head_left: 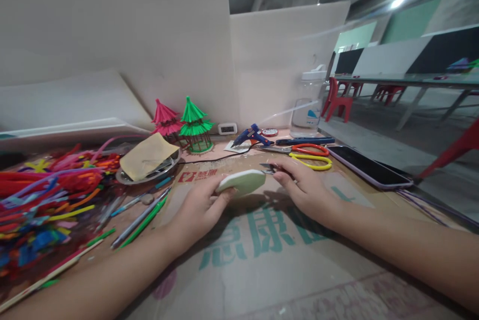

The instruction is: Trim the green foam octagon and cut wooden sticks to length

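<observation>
My left hand [200, 207] is closed on a flat, rounded pale green foam piece [244, 181], held just above the cardboard sheet [269, 260]. My right hand [305, 187] pinches a small pair of metal snips [268, 167] whose blades point at the right end of the foam piece. Both forearms rest on the cardboard.
A heap of coloured pipe cleaners [41, 200] fills the left. Pens [144, 215], a metal dish with tan paper [147, 160], two small paper pavilions [183, 125], a blue glue gun [250, 136], scissors [310, 154], a phone [370, 167] and a plastic jar [309, 103] lie behind. White boards wall the back.
</observation>
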A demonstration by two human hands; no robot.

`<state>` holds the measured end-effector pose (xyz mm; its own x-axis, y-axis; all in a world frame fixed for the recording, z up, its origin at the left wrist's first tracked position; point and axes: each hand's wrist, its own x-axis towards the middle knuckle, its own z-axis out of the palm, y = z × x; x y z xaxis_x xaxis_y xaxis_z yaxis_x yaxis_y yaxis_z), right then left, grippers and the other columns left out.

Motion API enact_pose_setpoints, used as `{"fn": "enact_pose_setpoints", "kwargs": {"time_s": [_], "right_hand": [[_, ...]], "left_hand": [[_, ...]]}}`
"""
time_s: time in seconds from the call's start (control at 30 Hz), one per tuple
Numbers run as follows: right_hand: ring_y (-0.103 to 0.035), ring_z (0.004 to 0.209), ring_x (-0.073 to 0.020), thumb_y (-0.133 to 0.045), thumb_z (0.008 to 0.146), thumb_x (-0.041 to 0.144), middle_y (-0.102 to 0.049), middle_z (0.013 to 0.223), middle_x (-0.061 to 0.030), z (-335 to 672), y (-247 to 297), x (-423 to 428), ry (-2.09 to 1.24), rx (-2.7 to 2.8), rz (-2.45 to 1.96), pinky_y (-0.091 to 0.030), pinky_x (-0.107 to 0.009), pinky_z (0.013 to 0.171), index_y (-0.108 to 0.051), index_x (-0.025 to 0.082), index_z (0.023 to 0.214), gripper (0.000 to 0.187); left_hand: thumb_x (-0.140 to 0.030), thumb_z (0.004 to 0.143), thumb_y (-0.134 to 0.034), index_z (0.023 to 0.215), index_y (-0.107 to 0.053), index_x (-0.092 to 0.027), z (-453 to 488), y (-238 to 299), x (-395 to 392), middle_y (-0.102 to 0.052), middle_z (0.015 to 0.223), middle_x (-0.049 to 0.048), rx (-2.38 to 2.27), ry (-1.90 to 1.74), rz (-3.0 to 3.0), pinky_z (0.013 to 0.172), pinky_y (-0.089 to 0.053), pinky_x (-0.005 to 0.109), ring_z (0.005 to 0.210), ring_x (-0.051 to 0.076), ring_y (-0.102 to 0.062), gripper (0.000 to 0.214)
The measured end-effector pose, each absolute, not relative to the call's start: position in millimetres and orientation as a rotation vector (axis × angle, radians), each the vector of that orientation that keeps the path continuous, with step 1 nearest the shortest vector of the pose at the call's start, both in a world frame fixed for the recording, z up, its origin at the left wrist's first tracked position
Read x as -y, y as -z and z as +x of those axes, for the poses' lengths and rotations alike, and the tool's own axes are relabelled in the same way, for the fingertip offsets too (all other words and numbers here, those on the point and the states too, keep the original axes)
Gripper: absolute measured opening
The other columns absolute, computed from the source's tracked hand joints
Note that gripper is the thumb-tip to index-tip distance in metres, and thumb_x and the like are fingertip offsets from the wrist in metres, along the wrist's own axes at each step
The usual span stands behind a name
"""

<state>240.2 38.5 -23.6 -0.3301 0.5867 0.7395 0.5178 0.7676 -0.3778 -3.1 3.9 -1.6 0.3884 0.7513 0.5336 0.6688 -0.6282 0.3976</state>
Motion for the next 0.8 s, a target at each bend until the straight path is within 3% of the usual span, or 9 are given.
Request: {"fn": "enact_pose_setpoints", "kwargs": {"time_s": [0.1, 0.47, 0.63, 0.8], "right_hand": [[-0.067, 0.095, -0.025, -0.044, 0.097, 0.031, -0.072, 0.104, -0.0125, 241, 27, -42, -0.123, 1.981, -0.865, -0.053, -0.04, 0.081, -0.062, 0.015, 0.11, 0.028], [-0.066, 0.092, -0.024, -0.043, 0.097, 0.03, -0.071, 0.099, -0.011, 241, 21, -36, -0.077, 2.071, -0.793, -0.051, -0.039, 0.08, -0.062, 0.016, 0.109, 0.026], [-0.063, 0.087, -0.0219, -0.043, 0.097, 0.028, -0.069, 0.093, -0.009, 240, 19, -34, -0.123, 2.147, -0.758, -0.05, -0.037, 0.077, -0.061, 0.016, 0.107, 0.023], [-0.061, 0.083, -0.0213, -0.043, 0.098, 0.032, -0.067, 0.09, -0.0094, 239, 19, -32, -0.07, 2.184, -0.685, -0.048, -0.035, 0.073, -0.061, 0.014, 0.105, 0.026]], "left_hand": [[-0.027, 0.091, -0.051, 0.094, -0.062, -0.017, 1, -6, -3, -0.07, 0.081, 0.0013, -1.341, -1.04, 2.412, 0.056, -0.049, 0.022, 0.066, 0.015, -0.063, 0.015], [-0.022, 0.086, -0.051, 0.091, -0.062, -0.016, 1, -1, -6, -0.067, 0.087, 0.0022, -1.38, -0.98, 2.241, 0.069, -0.049, 0.026, 0.079, 0.017, -0.062, 0.013], [-0.023, 0.083, -0.058, 0.088, -0.057, -0.016, 4, -3, -6, -0.061, 0.076, -0.0018, -1.408, -1.004, 2.234, 0.057, -0.045, 0.022, 0.066, 0.013, -0.057, 0.008], [-0.024, 0.086, -0.058, 0.1, -0.061, -0.016, 3, -3, -3, -0.069, 0.091, 0.0019, -1.297, -1.036, 2.382, 0.069, -0.048, 0.024, 0.079, 0.016, -0.063, 0.017]]}}
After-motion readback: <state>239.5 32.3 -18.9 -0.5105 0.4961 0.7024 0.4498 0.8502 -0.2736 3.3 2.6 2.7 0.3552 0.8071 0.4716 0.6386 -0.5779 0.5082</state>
